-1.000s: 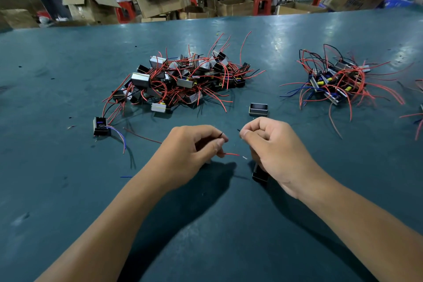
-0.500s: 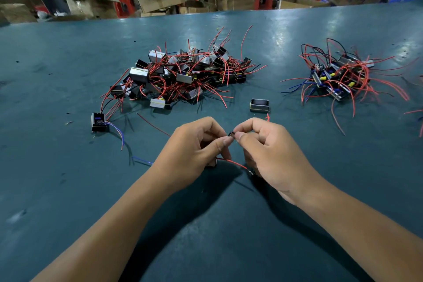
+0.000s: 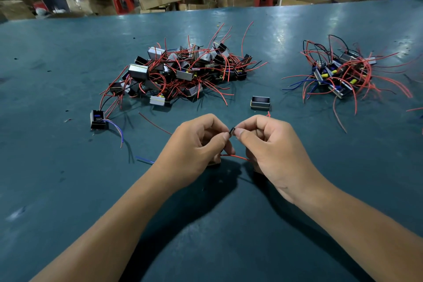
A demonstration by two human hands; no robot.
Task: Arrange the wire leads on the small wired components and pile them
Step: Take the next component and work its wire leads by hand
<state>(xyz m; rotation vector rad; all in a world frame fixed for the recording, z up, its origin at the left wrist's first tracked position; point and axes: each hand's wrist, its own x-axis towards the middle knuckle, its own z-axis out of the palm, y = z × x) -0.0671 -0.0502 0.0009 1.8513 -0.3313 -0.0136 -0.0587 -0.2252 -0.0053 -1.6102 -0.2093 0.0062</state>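
Head view: above the green table (image 3: 68, 190), a short dark wire end (image 3: 231, 131) is pinched between the fingertips of the left hand (image 3: 194, 146) and the right hand (image 3: 272, 151), both with fingers curled, while a red lead (image 3: 235, 156) runs between them lower down; the component it belongs to is largely hidden, probably beneath the hands. A large pile of wired components (image 3: 183, 71) is seen beyond the hands, a smaller pile (image 3: 341, 73) lies to the right, well apart, and single components (image 3: 260, 103) (image 3: 98, 119) rest between.
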